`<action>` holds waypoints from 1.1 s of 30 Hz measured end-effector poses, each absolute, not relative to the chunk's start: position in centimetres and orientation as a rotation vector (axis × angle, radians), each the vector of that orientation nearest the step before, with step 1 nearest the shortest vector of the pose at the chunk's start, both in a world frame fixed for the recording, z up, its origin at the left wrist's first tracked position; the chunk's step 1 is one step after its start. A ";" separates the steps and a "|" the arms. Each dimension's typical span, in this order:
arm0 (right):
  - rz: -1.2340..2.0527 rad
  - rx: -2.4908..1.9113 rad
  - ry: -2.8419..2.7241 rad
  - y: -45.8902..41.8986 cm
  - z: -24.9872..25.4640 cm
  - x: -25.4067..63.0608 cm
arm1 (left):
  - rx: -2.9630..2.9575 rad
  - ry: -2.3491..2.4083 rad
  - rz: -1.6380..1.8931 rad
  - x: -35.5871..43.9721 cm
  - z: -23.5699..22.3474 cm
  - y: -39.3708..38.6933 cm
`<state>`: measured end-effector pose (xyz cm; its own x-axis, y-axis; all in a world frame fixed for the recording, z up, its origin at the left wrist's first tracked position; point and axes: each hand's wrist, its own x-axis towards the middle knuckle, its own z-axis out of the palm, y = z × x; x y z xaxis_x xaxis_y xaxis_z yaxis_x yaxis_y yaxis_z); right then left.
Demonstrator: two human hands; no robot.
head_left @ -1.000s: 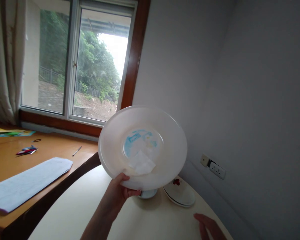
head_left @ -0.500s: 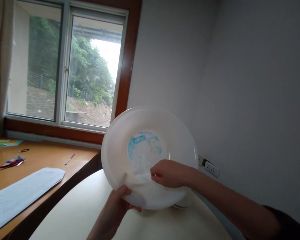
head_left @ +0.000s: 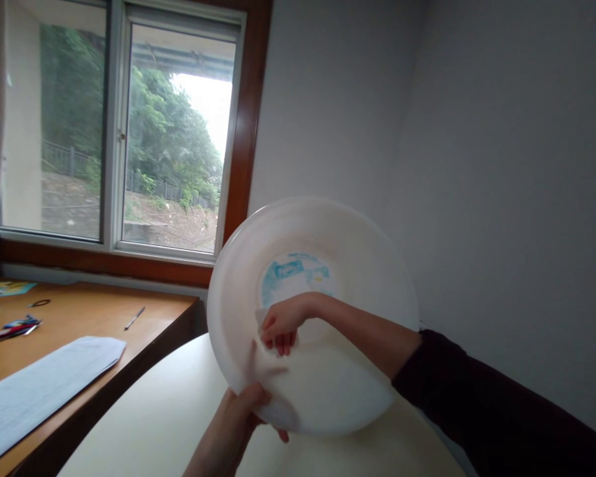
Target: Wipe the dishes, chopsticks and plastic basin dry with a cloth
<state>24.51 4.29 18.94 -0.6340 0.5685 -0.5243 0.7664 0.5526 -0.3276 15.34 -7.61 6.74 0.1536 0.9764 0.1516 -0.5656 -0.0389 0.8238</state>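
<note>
1. From my feed, the left hand (head_left: pixel 246 411) has the near rim of a large, white, round plastic basin (head_left: pixel 372 265) pinched, thumb on the inner face and fingers behind.
2. I have the basin in the middle of the view, tilted up with its hollow facing me, in front of a cream, curved-edge counter (head_left: pixel 173 397).
3. The right hand (head_left: pixel 285 321) is inside the basin, its fingers bent inward and just below a blue-and-white printed round label (head_left: pixel 298 271) in the middle of the basin's base.
4. A thin, white, sheet-like piece (head_left: pixel 261 318) seems to show beside those fingers, but it is pale on pale, so I cannot tell whether they hold it.
5. I see a dark sleeve (head_left: pixel 451 384) on the right arm, crossing the basin's right rim.
6. To the left, an orange-brown wooden counter (head_left: pixel 87 315) carries a long, flat white paper (head_left: pixel 54 397), a slim grey pen (head_left: pixel 134 318), a red-and-blue cluster of small tools (head_left: pixel 14 328) and some coloured papers (head_left: pixel 4 289).
7. Behind that counter stands a wood-framed sliding window (head_left: pixel 173 132).
</note>
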 end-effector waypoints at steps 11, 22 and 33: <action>-1.790 1.010 2.579 6.5 23.3 25.1 | 0.936 0.535 1.416 14.9 5.3 -6.8; -2.499 0.963 2.962 7.9 25.6 28.0 | 0.885 0.530 1.440 15.0 5.3 -6.9; -2.586 0.916 2.879 7.7 23.6 28.0 | 0.907 0.580 1.439 15.2 6.1 -7.2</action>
